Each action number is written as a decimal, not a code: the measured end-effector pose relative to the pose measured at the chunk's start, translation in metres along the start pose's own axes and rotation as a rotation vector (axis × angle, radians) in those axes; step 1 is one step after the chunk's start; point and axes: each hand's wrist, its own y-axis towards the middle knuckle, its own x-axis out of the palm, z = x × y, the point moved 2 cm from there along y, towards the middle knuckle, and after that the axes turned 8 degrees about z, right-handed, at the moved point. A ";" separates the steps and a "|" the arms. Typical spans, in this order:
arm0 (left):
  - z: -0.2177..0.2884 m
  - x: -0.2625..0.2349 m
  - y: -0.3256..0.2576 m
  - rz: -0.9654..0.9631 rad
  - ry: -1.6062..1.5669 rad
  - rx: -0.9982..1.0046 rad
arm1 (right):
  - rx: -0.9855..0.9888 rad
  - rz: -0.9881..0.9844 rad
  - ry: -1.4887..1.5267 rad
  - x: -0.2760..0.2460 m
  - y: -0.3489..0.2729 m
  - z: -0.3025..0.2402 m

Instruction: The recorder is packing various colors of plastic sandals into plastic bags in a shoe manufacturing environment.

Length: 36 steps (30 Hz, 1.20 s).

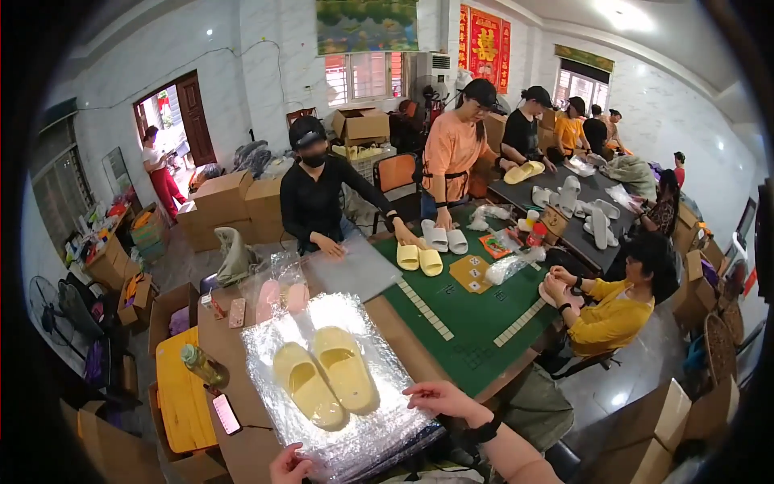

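Note:
A pair of pale yellow slippers point(326, 379) lies side by side on a stack of shiny, crinkled clear plastic bags point(270, 355) in front of me. At the near left corner of the stack is my left hand point(289, 466), partly cut off by the lower edge, its visible fingers apart and holding nothing I can see. My right hand point(443, 401), with a dark band on the wrist, reaches over the stack's right edge. Its fingers are loosely stretched, palm down, with nothing in them. Neither hand touches the slippers.
Left of the bags are a phone point(226, 414), a green bottle point(201, 363) and pink slippers point(280, 300). A green mahjong mat point(451, 323) holds tiles and more slippers. Several people work around the tables; one in black point(322, 189) handles a plastic sheet point(355, 270). Cardboard boxes point(222, 206) stand nearby.

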 end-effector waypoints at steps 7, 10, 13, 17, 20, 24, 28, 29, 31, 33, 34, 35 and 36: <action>0.013 0.006 -0.001 -0.009 0.096 0.165 | -0.201 -0.064 0.047 0.001 0.004 -0.009; 0.026 0.005 -0.001 0.073 0.204 0.228 | -0.194 -0.001 -0.131 0.003 0.007 -0.023; 0.028 -0.001 0.006 0.245 0.282 0.112 | -0.318 0.120 -0.325 0.010 0.010 -0.036; 0.072 0.030 0.004 0.401 0.832 0.840 | -0.737 0.347 -0.597 0.009 0.011 -0.045; 0.060 0.026 0.013 0.478 0.712 0.897 | -0.823 0.451 -0.728 0.015 0.009 -0.049; 0.054 0.033 0.009 0.482 0.585 0.645 | -0.691 0.475 -0.629 0.014 0.007 -0.023; 0.016 0.021 0.020 0.373 0.300 0.555 | -0.755 0.439 -0.599 0.015 0.005 -0.007; 0.004 0.015 0.024 0.356 0.262 0.566 | -0.737 0.398 -0.509 0.014 0.006 -0.004; 0.003 0.020 0.021 0.342 0.365 0.619 | -0.714 0.351 -0.436 0.008 0.005 0.007; 0.000 0.020 0.021 0.336 0.469 0.674 | -0.696 0.296 -0.361 0.002 0.003 0.017; -0.004 0.019 0.022 0.272 0.581 0.824 | -0.685 0.271 -0.424 0.001 0.003 0.022; -0.008 0.017 0.022 0.204 0.692 0.974 | -0.674 0.246 -0.488 0.000 0.003 0.028; -0.005 0.022 0.023 0.161 0.724 0.878 | -0.670 0.255 -0.491 -0.002 0.002 0.034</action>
